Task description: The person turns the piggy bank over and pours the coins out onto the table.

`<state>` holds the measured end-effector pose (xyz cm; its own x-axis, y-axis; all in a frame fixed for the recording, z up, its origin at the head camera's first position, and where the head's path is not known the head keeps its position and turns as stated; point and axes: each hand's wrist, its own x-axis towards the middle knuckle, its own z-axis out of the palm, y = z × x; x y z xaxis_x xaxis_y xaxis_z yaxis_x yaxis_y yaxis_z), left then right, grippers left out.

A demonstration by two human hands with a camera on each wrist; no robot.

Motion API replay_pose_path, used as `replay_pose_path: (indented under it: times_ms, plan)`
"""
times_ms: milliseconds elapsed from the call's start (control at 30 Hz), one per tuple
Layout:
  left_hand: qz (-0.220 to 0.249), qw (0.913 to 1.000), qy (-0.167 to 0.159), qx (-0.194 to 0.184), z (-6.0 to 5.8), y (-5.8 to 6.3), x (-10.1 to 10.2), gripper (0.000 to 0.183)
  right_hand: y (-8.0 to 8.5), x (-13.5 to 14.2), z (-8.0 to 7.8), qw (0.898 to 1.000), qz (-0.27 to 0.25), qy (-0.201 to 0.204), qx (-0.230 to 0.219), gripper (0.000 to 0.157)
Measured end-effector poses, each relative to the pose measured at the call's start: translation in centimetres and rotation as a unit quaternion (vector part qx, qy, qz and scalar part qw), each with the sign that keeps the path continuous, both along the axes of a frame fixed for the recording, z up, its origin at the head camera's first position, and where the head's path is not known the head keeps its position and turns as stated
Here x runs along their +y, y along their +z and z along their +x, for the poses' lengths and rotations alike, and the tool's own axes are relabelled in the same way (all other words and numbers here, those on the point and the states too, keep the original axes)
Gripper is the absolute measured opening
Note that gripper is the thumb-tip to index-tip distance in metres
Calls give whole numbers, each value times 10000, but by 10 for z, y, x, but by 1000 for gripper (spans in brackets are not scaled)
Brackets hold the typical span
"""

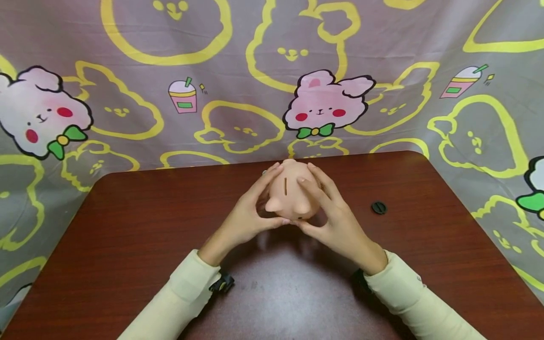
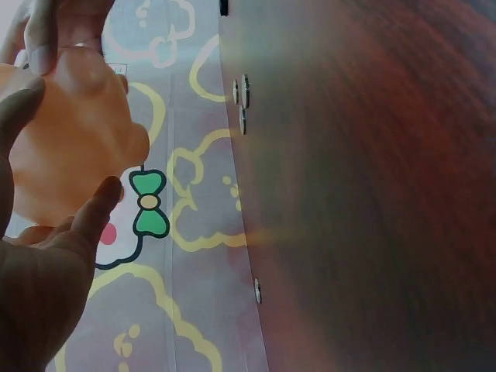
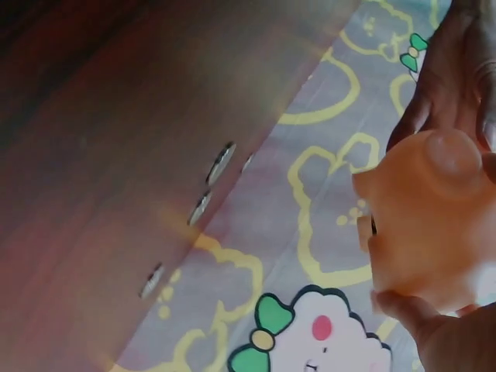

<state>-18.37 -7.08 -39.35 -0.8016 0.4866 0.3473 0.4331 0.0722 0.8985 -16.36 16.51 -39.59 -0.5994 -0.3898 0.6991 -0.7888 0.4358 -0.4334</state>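
A peach-coloured piggy bank (image 1: 293,200) with a coin slot on top is held up over the table between both hands. My left hand (image 1: 246,212) grips its left side, fingers along the far part and thumb at the near end. On the opposite side my right hand (image 1: 337,219) holds it the same way, the two thumbs close together. The wrist views show the piggy bank (image 2: 74,147) raised above the tabletop. Several coins (image 2: 245,91) stand out near the table's far edge, seen very flat. Part of the underside is hidden by the hands.
A round black plug (image 1: 379,208) with a bar across it lies on the dark wooden table (image 1: 148,226), right of the hands. Behind the table hangs a patterned cloth (image 1: 238,80). A dark wrist device (image 1: 222,283) sits by the left cuff.
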Motion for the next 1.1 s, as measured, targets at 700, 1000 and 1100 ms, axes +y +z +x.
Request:
replay_pose_path:
  times_ms: [700, 1000, 1100]
  plan:
    - [-251, 9982, 175, 518, 0, -4, 2, 109, -2, 0, 1, 9967, 354, -116, 725, 87]
    - [-406, 9987, 288, 126, 1, -1, 4, 97, 2, 2, 1, 9895, -533, -320, -1304, 90]
    - [-347, 9991, 240, -79, 1, 0, 5, 91, 5, 4, 0, 9649, -1082, -228, -2383, 84]
